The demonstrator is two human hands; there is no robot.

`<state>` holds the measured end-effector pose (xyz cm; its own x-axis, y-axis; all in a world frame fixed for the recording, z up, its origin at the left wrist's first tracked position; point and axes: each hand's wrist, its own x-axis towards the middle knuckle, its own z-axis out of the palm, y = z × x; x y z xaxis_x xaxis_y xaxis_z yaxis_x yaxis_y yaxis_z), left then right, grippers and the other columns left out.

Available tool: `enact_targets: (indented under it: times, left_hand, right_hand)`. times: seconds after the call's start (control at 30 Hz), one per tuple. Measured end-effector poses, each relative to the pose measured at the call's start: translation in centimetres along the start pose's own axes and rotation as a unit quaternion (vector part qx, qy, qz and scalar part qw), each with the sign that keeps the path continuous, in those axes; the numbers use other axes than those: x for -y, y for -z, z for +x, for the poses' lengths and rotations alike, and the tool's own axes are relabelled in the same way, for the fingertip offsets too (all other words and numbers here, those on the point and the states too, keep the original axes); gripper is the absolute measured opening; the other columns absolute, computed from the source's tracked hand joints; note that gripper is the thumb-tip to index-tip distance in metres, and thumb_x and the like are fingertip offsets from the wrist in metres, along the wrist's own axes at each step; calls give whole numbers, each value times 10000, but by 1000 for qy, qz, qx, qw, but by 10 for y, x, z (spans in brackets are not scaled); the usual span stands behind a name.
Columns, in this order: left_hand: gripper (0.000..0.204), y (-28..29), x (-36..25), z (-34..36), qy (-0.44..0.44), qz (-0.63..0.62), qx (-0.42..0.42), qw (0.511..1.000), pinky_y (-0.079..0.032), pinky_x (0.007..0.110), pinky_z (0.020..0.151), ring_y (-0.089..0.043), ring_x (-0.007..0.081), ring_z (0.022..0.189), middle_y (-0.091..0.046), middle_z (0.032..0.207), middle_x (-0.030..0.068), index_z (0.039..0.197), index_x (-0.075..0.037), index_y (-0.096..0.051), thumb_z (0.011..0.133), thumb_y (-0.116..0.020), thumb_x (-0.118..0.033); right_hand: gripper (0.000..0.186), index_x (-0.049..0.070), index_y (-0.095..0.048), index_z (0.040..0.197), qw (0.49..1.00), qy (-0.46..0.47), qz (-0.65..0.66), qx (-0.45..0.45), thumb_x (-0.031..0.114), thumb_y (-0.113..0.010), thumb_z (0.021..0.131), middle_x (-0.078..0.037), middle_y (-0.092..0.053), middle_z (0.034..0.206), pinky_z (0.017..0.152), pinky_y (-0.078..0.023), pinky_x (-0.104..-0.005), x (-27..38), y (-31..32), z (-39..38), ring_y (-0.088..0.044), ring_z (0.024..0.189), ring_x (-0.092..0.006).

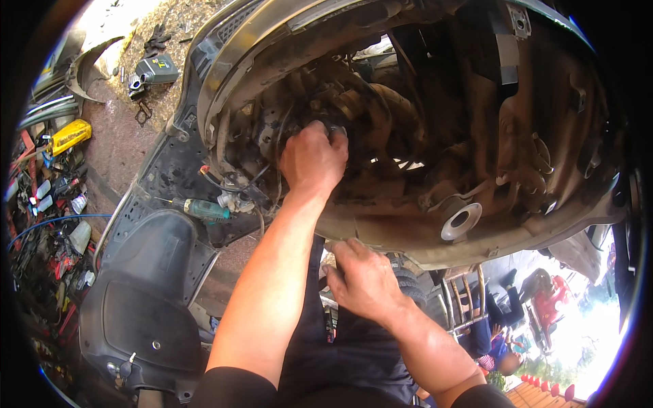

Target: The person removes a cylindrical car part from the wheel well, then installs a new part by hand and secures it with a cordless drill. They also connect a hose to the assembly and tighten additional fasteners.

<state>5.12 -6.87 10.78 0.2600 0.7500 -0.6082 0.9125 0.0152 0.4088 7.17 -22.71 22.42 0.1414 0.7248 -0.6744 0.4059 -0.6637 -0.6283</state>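
My left hand reaches deep into the dusty cavity of a scooter's body. Its fingers are closed among hoses and engine parts, and whatever they grip is hidden. Just below the lower rim of that body is my right hand, fingers curled in and thumb bent. I cannot make out anything in it. A screwdriver with a teal, see-through handle lies left of my left forearm on the black plastic floor panel. Near it, a thin cable with an orange tip sticks out beside the engine parts.
The black front part of the scooter, with keys hanging from it, stands at left. A dark bottle and black gloves lie on the ground. Mixed parts and a yellow piece fill the far left. People sit at lower right.
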Motion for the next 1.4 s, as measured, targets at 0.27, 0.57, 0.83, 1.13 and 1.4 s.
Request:
enact_targets:
  times: [0.27, 0.57, 0.83, 1.13, 1.4]
  left_hand:
    - [300, -2, 18, 3, -17, -152, -4, 988, -537, 485, 723, -691, 426, 773, -683, 756, 233, 750, -3, -686, 826, -704, -293]
    - [202, 12, 18, 1, -33, -250, 102, 962, -492, 373, 625, -621, 211, 638, -659, 677, 172, 780, 28, -701, 806, -727, -171]
    - [113, 6, 46, -61, -43, -346, 112, 931, -424, 282, 572, -497, 74, 620, -569, 651, -7, 808, -12, -614, 856, -700, -66]
    - [82, -3, 68, -82, -111, -251, 21, 961, -520, 395, 669, -649, 327, 731, -665, 836, 157, 875, 3, -638, 807, -678, -19]
    - [111, -15, 94, -113, -4, -341, 53, 939, -509, 320, 663, -637, 181, 720, -666, 822, 80, 966, -15, -679, 866, -689, -65]
  right_hand:
    - [256, -31, -646, 1053, 987, -88, 60, -123, 94, -709, 838, -252, -658, 915, 684, -501, -451, -35, -11, 45, -650, 768, -416]
    - [522, -2, -493, 1357, 969, -109, 176, -136, 138, -650, 879, -317, -666, 1162, 928, -532, -504, -54, -23, 81, -619, 1121, -505]
    - [460, -5, -547, 1353, 930, -134, 319, -126, 107, -627, 915, -241, -689, 1210, 1001, -506, -407, -73, -36, 69, -652, 1191, -368]
    - [342, -14, -676, 1181, 920, -44, 373, -110, 198, -747, 922, -130, -715, 1043, 852, -531, -318, -57, -24, 83, -665, 961, -190]
    - [312, 4, -697, 1151, 942, -61, 329, -29, 224, -731, 932, -161, -687, 1071, 822, -542, -360, -73, -46, 71, -685, 943, -276]
